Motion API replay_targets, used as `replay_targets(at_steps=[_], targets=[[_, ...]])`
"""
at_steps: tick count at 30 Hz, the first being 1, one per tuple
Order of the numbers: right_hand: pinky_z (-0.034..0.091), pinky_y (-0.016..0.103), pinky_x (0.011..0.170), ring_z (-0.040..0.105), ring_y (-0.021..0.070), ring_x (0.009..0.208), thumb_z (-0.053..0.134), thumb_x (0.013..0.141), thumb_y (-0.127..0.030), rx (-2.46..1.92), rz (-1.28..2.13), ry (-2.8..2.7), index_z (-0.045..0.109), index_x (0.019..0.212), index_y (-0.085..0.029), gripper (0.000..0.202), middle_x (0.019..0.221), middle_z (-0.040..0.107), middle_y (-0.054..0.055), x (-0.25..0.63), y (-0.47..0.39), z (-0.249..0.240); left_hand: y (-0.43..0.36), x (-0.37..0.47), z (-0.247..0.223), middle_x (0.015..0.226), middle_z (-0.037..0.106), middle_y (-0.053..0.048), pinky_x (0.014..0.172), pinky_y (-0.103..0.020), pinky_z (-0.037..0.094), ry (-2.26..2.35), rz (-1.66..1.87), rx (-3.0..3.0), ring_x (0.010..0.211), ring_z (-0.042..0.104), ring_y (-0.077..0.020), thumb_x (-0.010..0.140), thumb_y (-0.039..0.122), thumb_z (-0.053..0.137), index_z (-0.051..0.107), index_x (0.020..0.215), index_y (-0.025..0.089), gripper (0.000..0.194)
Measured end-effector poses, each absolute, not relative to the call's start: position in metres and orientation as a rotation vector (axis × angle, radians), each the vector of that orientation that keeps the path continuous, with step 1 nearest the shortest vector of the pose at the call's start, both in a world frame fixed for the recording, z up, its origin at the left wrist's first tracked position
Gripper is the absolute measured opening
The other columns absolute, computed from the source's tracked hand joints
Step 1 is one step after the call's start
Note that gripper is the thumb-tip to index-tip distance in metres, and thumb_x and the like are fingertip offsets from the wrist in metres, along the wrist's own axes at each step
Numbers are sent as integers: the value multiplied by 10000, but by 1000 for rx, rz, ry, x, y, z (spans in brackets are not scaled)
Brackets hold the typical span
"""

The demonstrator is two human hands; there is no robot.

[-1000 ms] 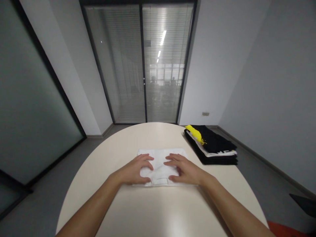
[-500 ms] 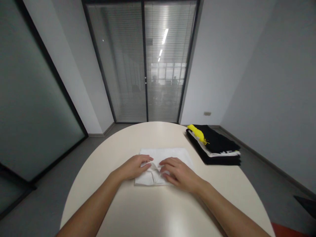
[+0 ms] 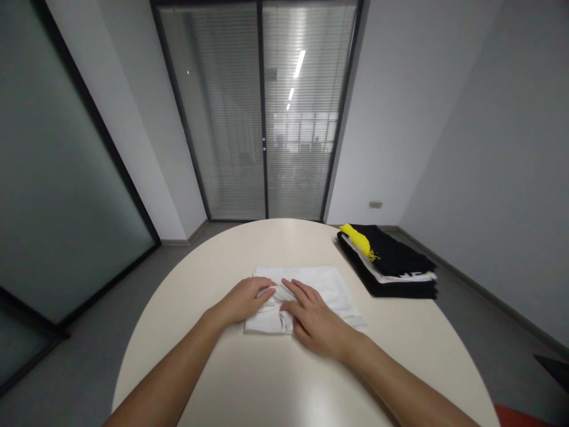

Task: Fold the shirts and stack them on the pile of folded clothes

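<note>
A folded white cloth [image 3: 329,290], perhaps a garment, lies flat on the table in front of me. My left hand [image 3: 249,298] is at its left part, with thumb and fingers closed on a raised fold. Resting on the middle of the cloth, my right hand [image 3: 311,314] has its fingers spread and stretched out, close to the left fingertips. Small creases show in the cloth between the two hands. Part of its near edge is covered by my right hand.
A stack of folded black and white fabric [image 3: 395,255] with a yellow print sits at the table's right edge. The round cream table [image 3: 249,379] has a curved rim. Beyond it stands a glass partition with blinds [image 3: 235,148].
My right hand has come down onto the cloth and its fingers have stretched out toward the left. More of the cloth's right end shows. The left hand is almost still.
</note>
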State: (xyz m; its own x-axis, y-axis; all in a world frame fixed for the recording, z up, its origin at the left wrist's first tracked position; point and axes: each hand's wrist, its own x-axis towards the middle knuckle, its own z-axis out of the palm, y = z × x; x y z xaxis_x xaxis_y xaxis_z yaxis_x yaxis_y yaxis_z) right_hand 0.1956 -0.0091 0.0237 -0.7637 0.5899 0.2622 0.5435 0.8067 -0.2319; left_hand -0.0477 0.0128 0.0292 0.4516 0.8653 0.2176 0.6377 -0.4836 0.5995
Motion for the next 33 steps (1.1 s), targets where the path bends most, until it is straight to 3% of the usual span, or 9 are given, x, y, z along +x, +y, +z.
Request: replay_targets(at_steps=[3, 8, 13, 16, 18, 23, 28, 33], targets=[[233, 566, 1187, 223, 317, 1490, 540, 743, -78, -798, 263, -2678, 636, 1042, -208, 340, 1617, 307, 72, 202, -6, 29, 12, -48, 31, 1112, 748, -37, 916, -301, 475, 1244, 695, 2266, 992, 669, -208, 990, 415, 475, 721, 1114, 235, 329], [292, 504, 1168, 318, 302, 1450, 639, 678, -115, -713, 416, -2717, 628, 913, -220, 259, 1517, 471, 63, 218, 0, 40, 13, -49, 29, 1199, 724, -55, 1008, -331, 450, 1255, 688, 2252, 1138, 630, -221, 992, 417, 465, 744, 1061, 220, 348], [368, 460, 1118, 468, 282, 1341, 705, 716, -174, -730, 473, -2690, 677, 1024, -228, 313, 1433, 548, 89, 224, 3, 45, 14, -51, 24, 1235, 693, -50, 1025, -334, 436, 1195, 681, 2348, 1177, 596, -221, 937, 404, 582, 717, 794, 226, 266], [399, 438, 1085, 530, 273, 1275, 724, 730, -186, -735, 529, -2709, 722, 992, -242, 269, 1382, 589, 77, 227, 4, 48, 10, -49, 26, 1293, 645, -67, 1055, -367, 411, 1123, 652, 2448, 1228, 548, -247, 825, 376, 732, 692, 836, 229, 153], [422, 408, 1057, 561, 257, 1230, 717, 737, -178, -744, 570, -2699, 726, 1004, -250, 277, 1334, 621, 69, 230, 5, 50, 6, -46, 30, 1302, 630, -73, 1060, -383, 401, 1082, 613, 2482, 1236, 534, -261, 776, 387, 783, 684, 886, 235, 213], [485, 336, 903, 638, 227, 1006, 729, 737, -234, -913, 596, -2623, 678, 1141, -246, 407, 1088, 705, 53, 242, 9, 57, -4, -31, 38, 1065, 690, -45, 931, -348, 446, 1042, 505, 2547, 1032, 612, -247, 718, 374, 830, 672, 1006, 236, 356], [479, 285, 773, 644, 198, 844, 717, 755, -296, -974, 640, -2633, 729, 1037, -233, 289, 945, 723, 36, 247, 13, 53, -4, -23, 36, 934, 709, -18, 824, -291, 444, 1080, 472, 2584, 885, 636, -192, 866, 264, 672, 696, 932, 222, 83], [442, 243, 677, 616, 156, 716, 638, 710, -158, -1012, 641, -2626, 730, 963, -217, 275, 835, 718, 7, 249, 20, 44, -5, -23, 39, 896, 716, -19, 792, -262, 436, 1048, 495, 2575, 850, 637, -171, 917, 274, 601, 710, 903, 212, 126]])
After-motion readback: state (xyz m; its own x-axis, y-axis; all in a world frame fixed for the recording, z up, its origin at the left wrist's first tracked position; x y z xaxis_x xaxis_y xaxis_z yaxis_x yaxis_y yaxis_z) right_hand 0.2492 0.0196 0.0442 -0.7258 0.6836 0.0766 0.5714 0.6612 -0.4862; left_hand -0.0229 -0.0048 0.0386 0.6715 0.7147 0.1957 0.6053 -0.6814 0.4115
